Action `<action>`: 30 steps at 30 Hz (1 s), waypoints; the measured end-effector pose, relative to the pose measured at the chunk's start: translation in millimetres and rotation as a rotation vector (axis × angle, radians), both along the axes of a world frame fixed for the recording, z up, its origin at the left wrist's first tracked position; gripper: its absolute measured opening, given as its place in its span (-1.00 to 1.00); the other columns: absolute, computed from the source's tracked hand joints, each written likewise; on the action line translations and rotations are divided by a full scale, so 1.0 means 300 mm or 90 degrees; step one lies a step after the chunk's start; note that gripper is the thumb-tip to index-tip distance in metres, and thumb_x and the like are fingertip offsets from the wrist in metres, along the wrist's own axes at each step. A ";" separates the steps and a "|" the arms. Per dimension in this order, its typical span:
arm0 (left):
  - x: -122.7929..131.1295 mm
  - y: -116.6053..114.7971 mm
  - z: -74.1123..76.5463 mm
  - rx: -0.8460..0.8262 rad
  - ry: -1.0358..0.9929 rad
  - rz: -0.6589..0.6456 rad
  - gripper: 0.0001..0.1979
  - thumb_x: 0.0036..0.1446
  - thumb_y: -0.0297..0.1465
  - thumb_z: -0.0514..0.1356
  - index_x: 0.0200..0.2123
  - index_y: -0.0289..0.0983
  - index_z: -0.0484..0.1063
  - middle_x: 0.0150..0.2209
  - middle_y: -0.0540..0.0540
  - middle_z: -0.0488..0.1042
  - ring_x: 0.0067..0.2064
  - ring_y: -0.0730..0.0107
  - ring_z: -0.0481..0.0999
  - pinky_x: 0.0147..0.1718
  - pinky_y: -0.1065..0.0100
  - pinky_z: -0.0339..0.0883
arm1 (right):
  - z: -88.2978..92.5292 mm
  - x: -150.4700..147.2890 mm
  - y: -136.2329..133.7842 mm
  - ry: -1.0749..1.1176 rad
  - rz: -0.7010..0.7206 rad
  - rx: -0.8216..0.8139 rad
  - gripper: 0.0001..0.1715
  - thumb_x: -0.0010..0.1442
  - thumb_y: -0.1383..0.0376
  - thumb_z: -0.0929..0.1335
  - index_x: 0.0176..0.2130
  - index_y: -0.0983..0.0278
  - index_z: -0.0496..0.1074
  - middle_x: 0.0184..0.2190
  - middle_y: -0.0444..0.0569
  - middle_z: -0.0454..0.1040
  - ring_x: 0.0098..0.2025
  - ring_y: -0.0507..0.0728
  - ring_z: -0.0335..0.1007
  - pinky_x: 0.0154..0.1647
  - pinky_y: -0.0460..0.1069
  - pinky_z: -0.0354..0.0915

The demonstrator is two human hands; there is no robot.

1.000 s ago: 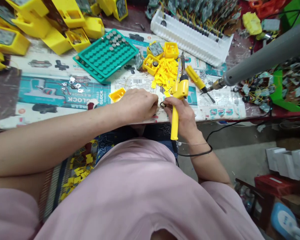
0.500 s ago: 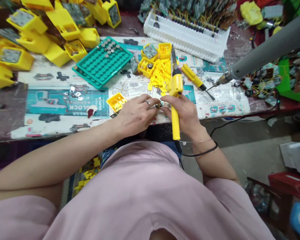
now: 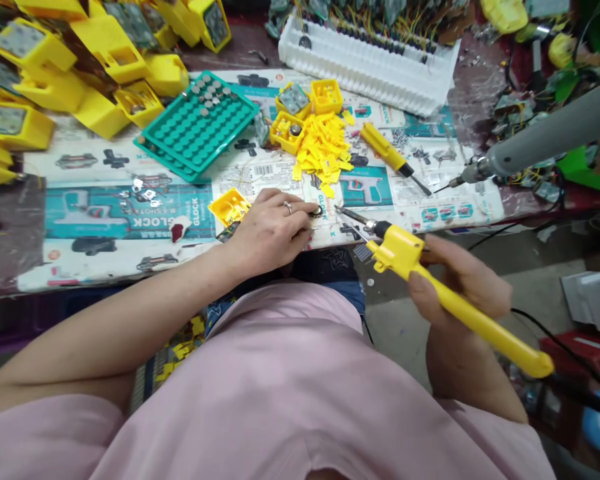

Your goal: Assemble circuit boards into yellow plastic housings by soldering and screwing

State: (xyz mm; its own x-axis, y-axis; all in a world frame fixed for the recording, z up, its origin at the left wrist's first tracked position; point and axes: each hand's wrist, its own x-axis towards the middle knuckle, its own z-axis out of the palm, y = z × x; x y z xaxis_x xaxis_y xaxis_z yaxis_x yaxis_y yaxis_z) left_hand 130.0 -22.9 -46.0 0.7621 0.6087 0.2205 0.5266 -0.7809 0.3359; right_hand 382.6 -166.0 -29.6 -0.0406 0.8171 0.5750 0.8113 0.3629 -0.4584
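The printed paper sheet [image 3: 105, 257] under my work carries the word "GLOCK" in big white letters on its teal panel [image 3: 80, 207], upside down from where I sit. Just right of it, "GLOCK" runs sideways along that panel's edge. A smaller "GLOCK" stands sideways on the sheet just past my left hand [image 3: 270, 230]. The barcode label [image 3: 263, 170] beyond has digits too small to read.

At left hand [image 3: 270, 233] fingertips, small dark part [image 3: 316, 211]: mostly hidden, too small to identify. Right edge cuts off grey tube [image 3: 555, 137], soldering iron [image 3: 500, 337] cord.
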 end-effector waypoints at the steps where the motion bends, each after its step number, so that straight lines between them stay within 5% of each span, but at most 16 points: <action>1: 0.001 0.000 -0.001 -0.004 -0.001 0.001 -0.76 0.26 -0.40 0.09 -0.41 -0.23 0.50 -0.04 -0.06 0.64 -0.01 0.20 0.60 0.03 0.10 0.34 | -0.002 -0.008 0.005 -0.002 0.022 0.037 -0.37 0.16 0.27 0.44 0.21 0.07 0.36 -0.27 -0.07 0.63 -0.36 0.13 0.58 -0.37 0.02 0.53; 5: 0.001 0.000 -0.003 -0.008 -0.010 0.001 -0.77 0.26 -0.41 0.09 -0.41 -0.23 0.50 -0.04 -0.07 0.64 -0.01 0.22 0.59 0.04 0.10 0.32 | -0.006 -0.029 0.024 -0.021 0.121 0.092 -0.43 0.03 0.35 0.53 0.05 0.18 0.45 -0.37 -0.09 0.63 -0.39 0.11 0.59 -0.43 -0.02 0.53; 10: -0.003 0.003 -0.012 0.013 -0.025 -0.011 -0.78 0.27 -0.40 0.09 -0.40 -0.23 0.49 -0.04 -0.05 0.64 -0.02 0.23 0.59 0.05 0.11 0.32 | -0.001 -0.035 0.032 -0.072 0.131 0.080 -0.62 0.06 0.37 0.51 -0.12 0.15 0.44 -0.37 -0.12 0.63 -0.38 0.08 0.59 -0.45 -0.07 0.49; 20: -0.006 0.013 -0.034 0.029 -0.069 -0.022 -0.82 0.23 -0.42 0.14 -0.41 -0.25 0.49 -0.07 -0.05 0.66 -0.07 0.24 0.60 0.05 0.07 0.34 | 0.013 -0.033 0.048 -0.113 0.198 0.085 -0.59 0.00 0.42 0.56 -0.16 0.31 0.44 -0.32 -0.07 0.60 -0.30 0.01 0.55 -0.24 -0.14 0.49; 30: -0.012 0.009 -0.024 0.017 -0.045 -0.035 -0.83 0.22 -0.43 0.11 -0.39 -0.26 0.47 -0.02 -0.09 0.63 -0.03 0.17 0.58 0.13 -0.03 0.29 | 0.044 -0.022 0.038 -0.110 0.211 0.052 -0.70 0.09 0.36 0.53 -0.16 0.26 0.47 -0.30 -0.06 0.61 -0.29 0.05 0.56 -0.27 -0.08 0.51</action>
